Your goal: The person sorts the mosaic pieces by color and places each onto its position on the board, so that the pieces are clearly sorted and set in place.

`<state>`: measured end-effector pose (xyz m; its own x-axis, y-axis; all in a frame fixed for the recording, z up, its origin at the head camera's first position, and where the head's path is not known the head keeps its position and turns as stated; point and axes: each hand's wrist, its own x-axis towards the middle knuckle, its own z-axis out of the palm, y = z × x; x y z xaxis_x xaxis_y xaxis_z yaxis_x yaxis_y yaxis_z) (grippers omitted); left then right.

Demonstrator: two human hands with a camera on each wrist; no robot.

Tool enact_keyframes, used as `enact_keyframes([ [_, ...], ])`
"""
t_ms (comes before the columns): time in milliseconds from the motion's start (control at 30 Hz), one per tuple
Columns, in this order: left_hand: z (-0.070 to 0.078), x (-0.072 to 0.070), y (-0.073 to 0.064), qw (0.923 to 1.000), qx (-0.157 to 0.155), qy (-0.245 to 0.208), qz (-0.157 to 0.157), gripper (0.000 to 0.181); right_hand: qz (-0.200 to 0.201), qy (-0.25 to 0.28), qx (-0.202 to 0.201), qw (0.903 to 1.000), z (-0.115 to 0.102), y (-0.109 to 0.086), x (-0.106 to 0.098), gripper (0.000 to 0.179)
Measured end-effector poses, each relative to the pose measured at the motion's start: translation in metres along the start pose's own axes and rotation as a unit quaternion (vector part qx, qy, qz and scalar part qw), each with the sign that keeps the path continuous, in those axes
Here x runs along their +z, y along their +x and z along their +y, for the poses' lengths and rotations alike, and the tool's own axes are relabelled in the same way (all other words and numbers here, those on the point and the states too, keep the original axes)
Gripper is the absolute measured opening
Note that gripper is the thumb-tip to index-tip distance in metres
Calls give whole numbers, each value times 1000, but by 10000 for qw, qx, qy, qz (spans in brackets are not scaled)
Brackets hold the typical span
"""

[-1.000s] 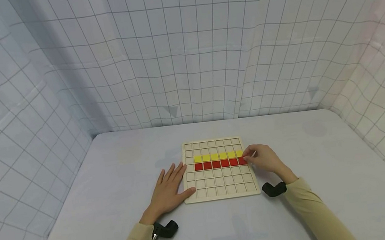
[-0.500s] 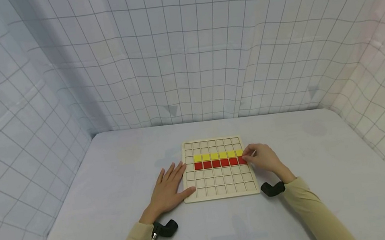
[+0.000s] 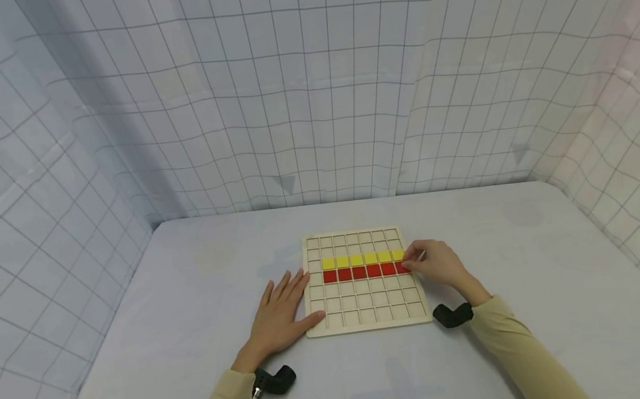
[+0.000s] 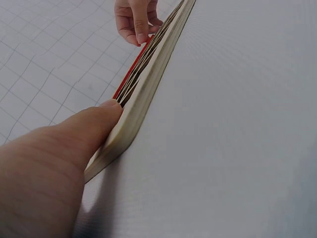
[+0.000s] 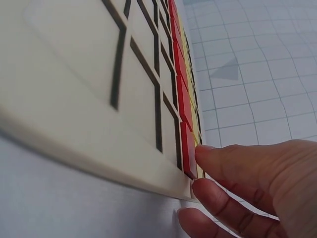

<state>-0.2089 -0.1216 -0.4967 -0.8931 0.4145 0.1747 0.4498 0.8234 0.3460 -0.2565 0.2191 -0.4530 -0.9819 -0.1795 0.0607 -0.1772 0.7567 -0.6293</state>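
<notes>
A pale wooden grid board [image 3: 368, 322] lies on the table. A row of several red square tiles [image 3: 359, 273] fills part of its middle, just below a row of yellow tiles [image 3: 356, 260]. My right hand [image 3: 439, 263] pinches the rightmost red tile [image 5: 187, 149] with thumb and index finger at the board's right edge. That tile sits in or on its cell; the fingers partly hide it in the head view. With fingers spread, my left hand [image 3: 278, 318] rests along the board's left edge. Its thumb [image 4: 101, 119] presses on the board's frame in the left wrist view.
A white cloth covers the table [image 3: 212, 254]. Grid-patterned curtains [image 3: 306, 93] hang behind and at both sides. Each wrist carries a black mount [image 3: 453, 315]. Bare cells lie above and below the coloured rows.
</notes>
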Motion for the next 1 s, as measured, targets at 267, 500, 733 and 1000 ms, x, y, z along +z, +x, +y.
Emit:
enact_keyframes([
  [267,-1,1,0,10000,0,8,-65,84,19,13,-114,9999,4,-1,1,8],
  [500,-1,0,1,10000,51,-21,5,84,-23,-44,10,10000,8,-3,-2,8],
  [733,-2,1,1,9999,108,-3,73,84,80,-213,-78,9997,14,-8,-8,9],
  [1000,-2,-3,-2,9997,-2,-239,7,83,359,-384,-287,9982,13,-11,-13,25],
])
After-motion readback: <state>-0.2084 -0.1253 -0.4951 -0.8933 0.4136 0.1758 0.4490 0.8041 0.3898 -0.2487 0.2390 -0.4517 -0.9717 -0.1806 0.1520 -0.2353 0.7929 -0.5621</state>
